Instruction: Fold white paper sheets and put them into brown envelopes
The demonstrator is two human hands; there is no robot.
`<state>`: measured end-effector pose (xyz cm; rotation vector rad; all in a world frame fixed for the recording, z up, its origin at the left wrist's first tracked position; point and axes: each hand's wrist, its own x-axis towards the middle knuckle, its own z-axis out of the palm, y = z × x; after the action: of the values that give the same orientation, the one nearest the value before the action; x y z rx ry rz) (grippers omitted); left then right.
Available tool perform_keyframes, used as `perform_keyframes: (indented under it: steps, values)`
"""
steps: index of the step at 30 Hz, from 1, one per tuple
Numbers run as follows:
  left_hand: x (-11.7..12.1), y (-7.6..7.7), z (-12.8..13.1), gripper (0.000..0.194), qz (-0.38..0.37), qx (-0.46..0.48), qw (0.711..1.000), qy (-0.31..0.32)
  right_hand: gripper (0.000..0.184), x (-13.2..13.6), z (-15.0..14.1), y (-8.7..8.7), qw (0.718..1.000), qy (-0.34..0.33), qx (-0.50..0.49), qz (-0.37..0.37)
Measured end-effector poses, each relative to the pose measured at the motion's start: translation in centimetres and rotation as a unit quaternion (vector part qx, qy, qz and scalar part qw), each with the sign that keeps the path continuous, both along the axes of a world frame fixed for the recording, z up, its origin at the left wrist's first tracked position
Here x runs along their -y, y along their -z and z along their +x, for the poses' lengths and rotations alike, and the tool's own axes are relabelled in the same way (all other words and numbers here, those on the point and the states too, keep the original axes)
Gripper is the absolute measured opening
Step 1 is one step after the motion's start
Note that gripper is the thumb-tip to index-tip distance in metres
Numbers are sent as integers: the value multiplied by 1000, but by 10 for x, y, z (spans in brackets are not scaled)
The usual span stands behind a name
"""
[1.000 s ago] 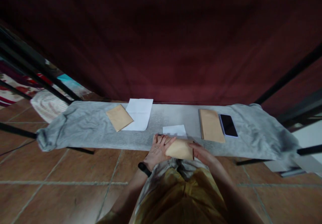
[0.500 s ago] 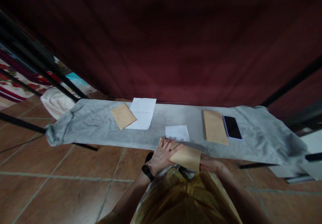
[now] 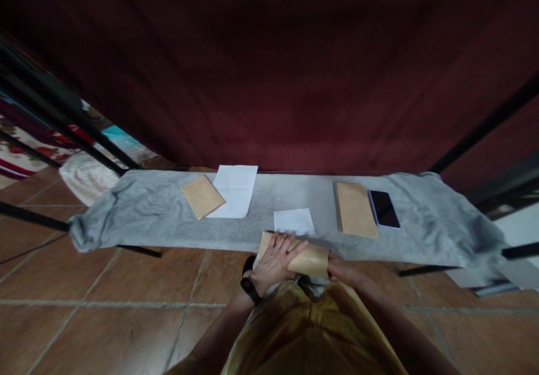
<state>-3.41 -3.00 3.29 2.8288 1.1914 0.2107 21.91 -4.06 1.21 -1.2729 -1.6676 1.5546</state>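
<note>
A brown paper envelope (image 3: 310,260) lies near my lap at the front edge of the cloth-covered bench. My left hand (image 3: 278,260) rests flat on top of its left part, fingers stretched and spread. My right hand (image 3: 340,268) is at the envelope's right end; its fingers are hidden in or under the paper. Just beyond the envelope lies a small folded white paper (image 3: 293,221). A black watch (image 3: 249,282) is on my left wrist.
On the grey cloth (image 3: 147,212), another brown envelope (image 3: 202,196) overlaps a creased white sheet (image 3: 236,187) at left. A stack of brown envelopes (image 3: 356,210) and a phone (image 3: 384,209) lie at right. A dark red curtain (image 3: 295,83) hangs behind.
My left hand still lies on the envelope, and more of the envelope's left end shows beside it. My right hand remains at the right end. The whole view has shifted slightly.
</note>
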Motion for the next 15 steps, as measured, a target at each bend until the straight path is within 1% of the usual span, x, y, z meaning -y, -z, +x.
perform_keyframes:
  steps: [2, 5, 6, 8, 9, 10, 13, 15]
  values:
    - [-2, -5, 2, 98, -1, 2, 1000, -11, 50, -2, 0, -7, 998, 27, -43, -37]
    - [-5, -12, 0, 97, 1, 6, 999, -32, 49, -11, -2, -17, 994, 38, -80, -57]
    - [-5, -15, -3, 96, 4, 10, 999, -46, 48, -16, -3, -18, 995, 53, -73, -51]
    - [-6, -18, -13, 97, 12, 20, 996, -86, 45, -30, -3, -18, 994, 104, -19, -29]
    - [-6, -18, -19, 98, 16, 26, 993, -112, 42, -39, -2, -16, 989, 146, 31, -13]
    - [-6, -19, -26, 100, 21, 30, 989, -140, 40, -47, -2, -14, 983, 171, 64, -6]
    - [-6, -17, -45, 103, 29, 35, 975, -216, 29, -70, -8, -8, 968, 216, 128, 21]
    - [-4, -15, -55, 104, 27, 33, 967, -249, 27, -80, -20, -7, 959, 231, 162, 31]
